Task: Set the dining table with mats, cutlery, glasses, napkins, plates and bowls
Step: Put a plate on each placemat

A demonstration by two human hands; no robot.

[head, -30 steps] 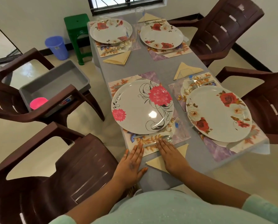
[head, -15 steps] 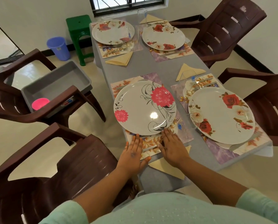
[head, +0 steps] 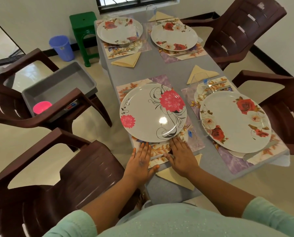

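Right, near plate (head: pixel 153 113): round, glossy white, pink flowers with black scrollwork, sitting on a flat rectangular floral mat (head: pixel 157 151) at my left-front corner of the grey counter (head: pixel 168 67). My left hand (head: pixel 140 162) lies flat on the mat's near edge, fingers (head: pixel 145 147) straight and together, tips just short of the plate rim, gripping nothing. My right hand (head: pixel 181 154) is flat too, fingers spread slightly, tips at the plate rim, palm over the mat and the folded yellow napkin (head: pixel 177 178), a soft triangle. Something thin and metallic runs between the hands; can't tell which cutlery piece. Beside it, a rose-print plate (head: pixel 235 120) on a purple marbled mat, a clear glass (head: pixel 201 81) behind it. Two more rose plates at the far end. Brown moulded plastic chairs all round; a grey plastic tray (head: pixel 60 88) with a pink cup (head: pixel 42 107) on one.
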